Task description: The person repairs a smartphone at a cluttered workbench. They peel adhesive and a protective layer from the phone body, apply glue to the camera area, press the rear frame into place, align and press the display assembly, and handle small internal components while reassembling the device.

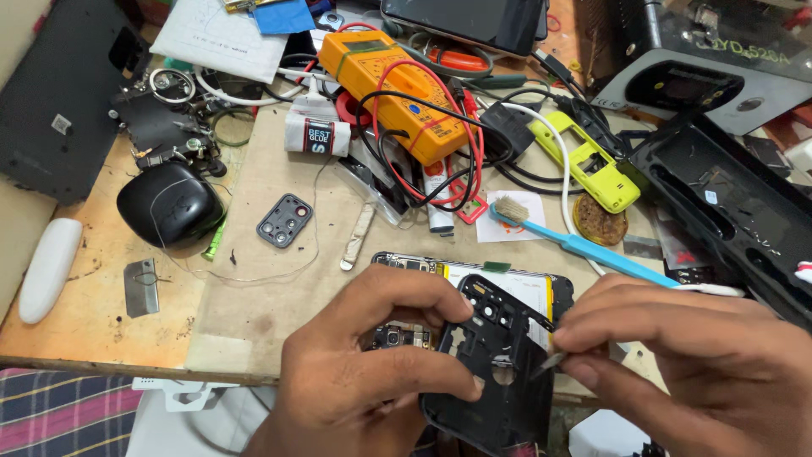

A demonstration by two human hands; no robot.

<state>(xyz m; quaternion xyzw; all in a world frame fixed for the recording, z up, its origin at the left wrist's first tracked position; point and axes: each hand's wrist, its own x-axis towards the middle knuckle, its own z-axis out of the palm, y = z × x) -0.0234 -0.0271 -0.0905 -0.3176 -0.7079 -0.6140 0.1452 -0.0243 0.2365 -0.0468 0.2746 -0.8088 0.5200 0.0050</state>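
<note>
Cluttered workbench [254, 296], black phone frame [495, 372] in left hand [364, 364] grip, right hand [677, 364] pinching tweezers [548, 364] at its edge.

Black phone mid-frame [499, 372] tilted above opened phone [507, 283], thin metal tweezers [548, 364] at its edge

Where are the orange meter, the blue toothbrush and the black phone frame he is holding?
Orange meter [397, 85], head view, on the middle of its orange body.
Blue toothbrush [592, 248], head view, on the blue handle.
Black phone frame [495, 372], head view, on its flat black middle between the two hands.
</note>
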